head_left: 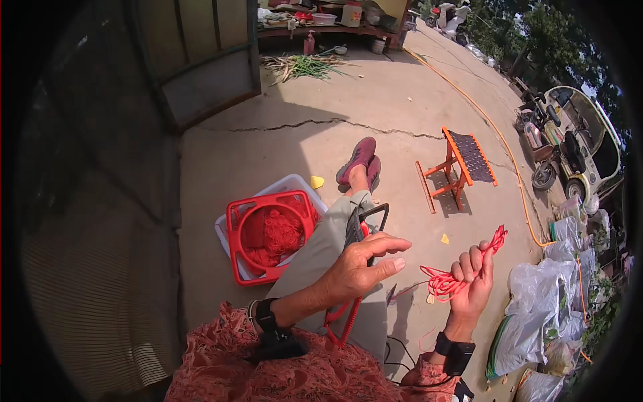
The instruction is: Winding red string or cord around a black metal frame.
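My right hand (473, 278) is closed around a looped bundle of red cord (442, 281), its ends poking out above and to the left of the fist. A thin strand trails from the bundle toward my lap. My left hand (367, 268) hovers over my lap with fingers stretched and thumb apart, and nothing shows in its grip. Below it lies a red-and-black frame-like device (349, 318) with a black handle (376, 216); the hand hides its middle, and its exact kind is unclear. Left of my leg, a white plastic basket (224, 231) carries a red square frame (236, 244) around tangled red cord (276, 234).
An orange folding stool (462, 161) with a dark woven seat stands ahead on the right. Plastic-wrapped bags (536, 295) line the right side. An orange hose (495, 124) crosses the concrete. Green stalks (305, 67) lie near a low table (321, 30). Parked vehicles (576, 141) stand far right.
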